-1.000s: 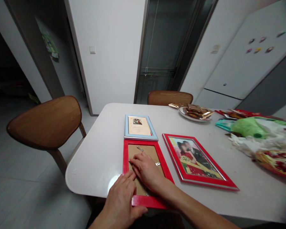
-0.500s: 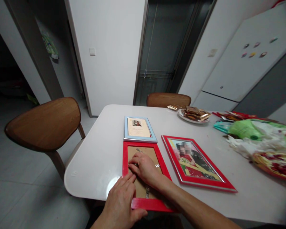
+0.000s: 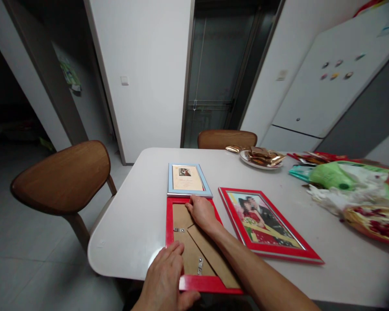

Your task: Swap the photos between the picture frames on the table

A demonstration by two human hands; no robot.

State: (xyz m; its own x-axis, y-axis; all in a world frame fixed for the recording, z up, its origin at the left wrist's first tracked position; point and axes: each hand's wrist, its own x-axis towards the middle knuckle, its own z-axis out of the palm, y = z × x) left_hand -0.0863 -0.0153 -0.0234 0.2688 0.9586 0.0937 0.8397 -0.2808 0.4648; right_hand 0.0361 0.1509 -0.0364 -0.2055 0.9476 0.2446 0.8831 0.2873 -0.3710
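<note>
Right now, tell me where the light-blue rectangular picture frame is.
In the head view, the light-blue frame lies near the middle, on the white table, just beyond the face-down red frame and left of the face-up red photo frame.

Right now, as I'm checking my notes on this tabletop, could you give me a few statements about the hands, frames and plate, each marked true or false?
1. The left hand touches the near left corner of the face-down red frame. True.
2. The right hand is at the near edge of that frame. False: it is by the far edge.
3. The blue frame stands upright. False: it lies flat on the table.
4. Another red frame lies with its picture facing up. True.
5. The plate holds shiny wrapped packets. True.
</note>
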